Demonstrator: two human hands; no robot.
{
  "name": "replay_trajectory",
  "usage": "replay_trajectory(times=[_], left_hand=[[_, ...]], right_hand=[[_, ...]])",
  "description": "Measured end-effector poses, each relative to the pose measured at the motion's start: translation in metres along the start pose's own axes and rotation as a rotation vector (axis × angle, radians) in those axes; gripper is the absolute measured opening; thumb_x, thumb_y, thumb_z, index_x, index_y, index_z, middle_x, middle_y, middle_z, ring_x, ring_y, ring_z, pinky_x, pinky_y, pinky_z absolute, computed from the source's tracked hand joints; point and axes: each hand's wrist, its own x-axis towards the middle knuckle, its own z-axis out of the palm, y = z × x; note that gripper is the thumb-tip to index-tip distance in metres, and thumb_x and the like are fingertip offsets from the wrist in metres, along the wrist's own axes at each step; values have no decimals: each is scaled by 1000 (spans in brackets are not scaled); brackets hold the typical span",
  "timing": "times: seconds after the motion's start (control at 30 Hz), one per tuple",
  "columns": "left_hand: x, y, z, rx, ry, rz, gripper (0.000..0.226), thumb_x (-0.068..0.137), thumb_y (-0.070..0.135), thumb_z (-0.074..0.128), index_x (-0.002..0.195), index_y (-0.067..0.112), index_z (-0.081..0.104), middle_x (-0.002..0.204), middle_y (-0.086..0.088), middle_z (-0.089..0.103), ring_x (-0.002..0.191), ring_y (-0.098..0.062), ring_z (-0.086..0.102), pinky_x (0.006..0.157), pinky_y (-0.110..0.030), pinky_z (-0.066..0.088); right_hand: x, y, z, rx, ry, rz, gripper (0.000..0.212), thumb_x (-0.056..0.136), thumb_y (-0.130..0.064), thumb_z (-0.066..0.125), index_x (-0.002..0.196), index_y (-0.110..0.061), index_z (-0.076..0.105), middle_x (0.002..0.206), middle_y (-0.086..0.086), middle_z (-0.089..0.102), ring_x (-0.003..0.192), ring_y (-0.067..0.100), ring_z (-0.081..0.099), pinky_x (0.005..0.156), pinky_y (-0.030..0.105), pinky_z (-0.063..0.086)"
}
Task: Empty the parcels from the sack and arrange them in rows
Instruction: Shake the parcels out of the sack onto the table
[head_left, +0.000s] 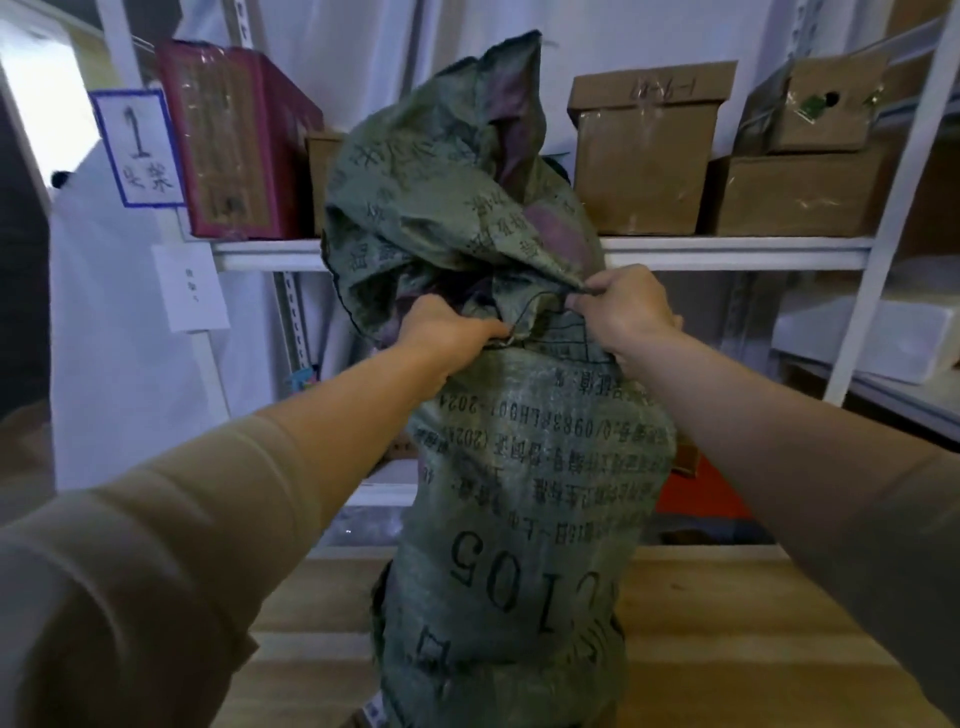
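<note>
Sack (519, 493) stands upright on the wooden floor; my left hand (447, 338) and right hand (623, 312) both pinch its tied neck, mouth flopping above.

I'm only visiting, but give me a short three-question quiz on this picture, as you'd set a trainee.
1. True or false: the green woven sack stands upright with its neck bunched shut.
2. What does the left hand grip: A) the red carton on the white metal shelf, B) the sack's neck, C) a brown cardboard box?
3. Fill in: the right hand pinches the sack's ____ by the thin black cord.

Key: 1 true; 2 B; 3 fabric.
</note>
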Motion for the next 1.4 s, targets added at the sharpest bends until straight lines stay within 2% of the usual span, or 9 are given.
replay_trajectory(times=[0.17, 0.27, 0.4, 0.53, 0.67, 0.87, 1.0, 1.17, 1.4], left_hand=[[-5, -13, 8, 98, 290, 129, 33, 91, 30, 67, 62, 17, 60, 56, -2, 51, 61, -31, 50, 69, -37, 47], [-10, -18, 12, 304, 564, 258, 20, 92, 39, 64, 98, 24, 75, 107, 2, 63, 106, -28, 52, 101, -42, 34], [-8, -27, 4, 475, 744, 547, 11, 81, 34, 76, 86, 25, 78, 138, -1, 50, 129, -36, 40, 109, -45, 28], [4, -24, -16, 880, 661, 944, 10, 86, 23, 66, 80, 15, 70, 161, -7, 28, 149, -41, 19, 121, -54, 12], [10, 3, -29, 1226, 406, 1212, 15, 85, 26, 59, 79, 13, 64, 164, -12, 21, 150, -44, 8, 118, -64, 10], [23, 14, -30, 1304, 272, 1004, 22, 92, 15, 53, 112, 10, 59, 126, -18, 57, 120, -40, 53, 112, -61, 26], [22, -2, -27, 982, 292, 872, 16, 97, 10, 48, 113, 8, 48, 96, -14, 62, 78, -37, 59, 61, -41, 43], [31, -4, -23, 581, 308, 616, 56, 92, 14, 64, 142, 13, 38, 91, -7, 71, 81, -30, 65, 69, -46, 54], [38, 7, -24, 983, 308, 441, 13, 96, 16, 49, 91, 9, 60, 95, -14, 55, 90, -38, 61, 64, -38, 38]], right_hand=[[-5, 4, -2, 10, 16, -107, 25, 94, -35, 66, 89, -12, 73, 93, 6, 73, 92, 33, 63, 100, 46, 45], [-8, 7, -9, -34, -15, -148, 27, 93, -40, 66, 75, -21, 69, 73, -2, 65, 93, 32, 62, 99, 46, 42], [-9, 16, -16, -207, -24, -149, 44, 84, -63, 65, 110, -27, 69, 121, 3, 64, 127, 35, 44, 107, 51, 27], [-8, 30, -20, -250, -160, 3, 106, 57, -93, 56, 136, -23, 52, 143, 9, 47, 135, 41, 35, 108, 57, 33], [0, 34, -14, -181, -171, -47, 68, 71, -70, 62, 129, -35, 61, 132, 2, 62, 129, 37, 48, 99, 50, 49], [0, 37, -21, -152, -24, -155, 25, 95, -26, 64, 71, -21, 68, 69, 2, 63, 73, 27, 62, 55, 30, 43], [-2, 46, -22, -70, 18, -146, 25, 92, -20, 69, 116, -13, 71, 105, 7, 70, 99, 29, 64, 82, 39, 55], [4, 51, -25, -133, 70, -92, 22, 96, -9, 57, 111, -8, 73, 105, 15, 71, 93, 36, 63, 80, 45, 57], [11, 50, -19, -163, 15, 26, 21, 100, -18, 53, 102, -8, 72, 99, 15, 66, 85, 34, 60, 74, 39, 52]])
